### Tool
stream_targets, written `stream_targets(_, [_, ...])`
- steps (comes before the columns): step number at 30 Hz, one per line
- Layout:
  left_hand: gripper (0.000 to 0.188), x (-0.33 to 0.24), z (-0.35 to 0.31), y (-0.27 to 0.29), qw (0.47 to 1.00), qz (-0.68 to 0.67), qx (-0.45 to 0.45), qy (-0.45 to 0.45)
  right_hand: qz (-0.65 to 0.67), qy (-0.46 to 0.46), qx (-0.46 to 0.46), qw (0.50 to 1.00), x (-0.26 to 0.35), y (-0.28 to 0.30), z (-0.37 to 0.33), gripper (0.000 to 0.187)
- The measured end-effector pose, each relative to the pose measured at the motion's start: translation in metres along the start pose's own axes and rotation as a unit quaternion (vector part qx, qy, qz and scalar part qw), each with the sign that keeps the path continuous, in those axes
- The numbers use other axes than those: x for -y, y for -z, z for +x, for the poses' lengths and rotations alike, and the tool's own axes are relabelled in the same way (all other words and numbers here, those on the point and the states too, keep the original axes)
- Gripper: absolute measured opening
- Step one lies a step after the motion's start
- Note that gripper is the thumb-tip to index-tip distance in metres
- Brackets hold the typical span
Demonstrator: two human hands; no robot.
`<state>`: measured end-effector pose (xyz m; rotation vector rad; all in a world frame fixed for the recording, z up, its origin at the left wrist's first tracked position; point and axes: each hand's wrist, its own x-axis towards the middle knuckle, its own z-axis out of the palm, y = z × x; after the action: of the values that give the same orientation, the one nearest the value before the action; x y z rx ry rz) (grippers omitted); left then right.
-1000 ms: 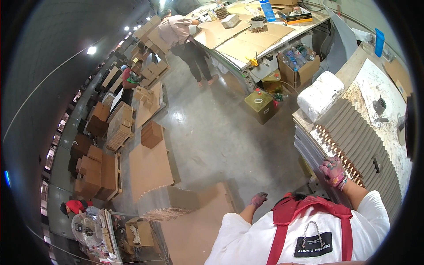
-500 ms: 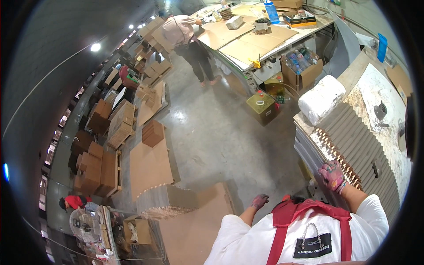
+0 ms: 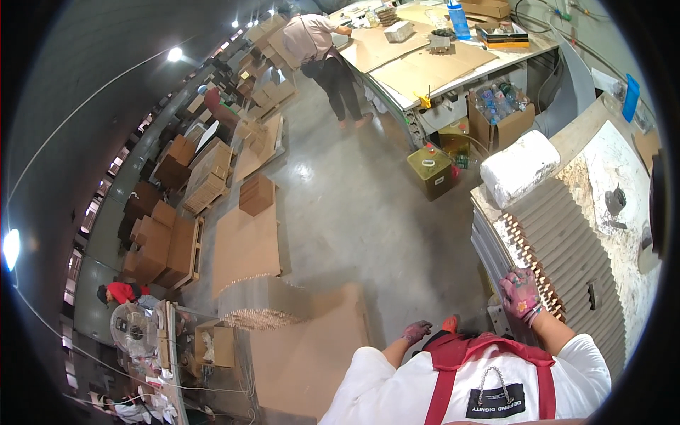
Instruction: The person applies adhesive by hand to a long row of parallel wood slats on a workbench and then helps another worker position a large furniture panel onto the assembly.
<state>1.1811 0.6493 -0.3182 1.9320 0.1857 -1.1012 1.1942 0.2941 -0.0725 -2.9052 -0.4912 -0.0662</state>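
My right hand (image 3: 522, 292), in a stained pink patterned glove, is at the near-left edge of the workbench. Its fingers are curled next to the exposed copper ends of a row of grey finned coils (image 3: 567, 237); anything inside the fingers is hidden. A small dark metal piece (image 3: 593, 296) lies on the coils. My left hand (image 3: 416, 331), gloved as well, hangs low over the floor beside my body, fingers loosely apart with nothing visible in them. A white wrapped bundle (image 3: 520, 168) sits at the far end of the coils.
A yellowish metal can (image 3: 430, 172) stands on the floor ahead, near a carton of plastic bottles (image 3: 501, 113). Another person (image 3: 312, 42) stands at the far table (image 3: 489, 71). To the left, more coils (image 3: 261, 303) rest on cardboard sheets (image 3: 312, 354), with stacked cartons (image 3: 170, 244) beyond.
The view has shifted slightly. My right hand stays at the coils' edge, its fingers now reaching a little farther left. My left hand still hangs low.
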Motion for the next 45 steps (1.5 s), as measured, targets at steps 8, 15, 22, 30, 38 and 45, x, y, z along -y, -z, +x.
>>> stream_targets(8, [0.033, -0.015, 0.021, 0.036, 0.995, 0.084, -0.009, -0.047, 0.003, 0.007, -0.034, 0.999, 0.004, -0.003, 0.003, 0.036])
stream_targets(15, [0.024, -0.021, 0.041, 0.137, 0.983, 0.105, -0.052, -0.141, 0.155, -0.064, -0.071, 0.983, 0.054, -0.009, 0.049, 0.025])
stream_targets(22, [0.028, 0.064, 0.024, 0.301, 0.987, 0.111, -0.116, -0.028, 0.198, -0.020, 0.067, 0.978, 0.095, -0.059, 0.197, 0.012])
stream_targets(30, [0.027, 0.097, 0.027, 0.395, 0.872, -0.473, -0.121, -0.037, 0.140, 0.033, 0.170, 0.975, 0.113, -0.079, 0.335, 0.005])
stream_targets(38, [0.021, 0.091, 0.084, 0.439, 0.915, -0.332, -0.225, -0.034, 0.160, 0.133, 0.208, 0.956, 0.117, -0.126, 0.512, 0.016])
stream_targets(45, [0.042, 0.048, 0.107, 0.509, 0.930, 0.101, -0.325, 0.141, 0.171, 0.106, 0.283, 0.938, 0.070, -0.105, 0.672, 0.017])
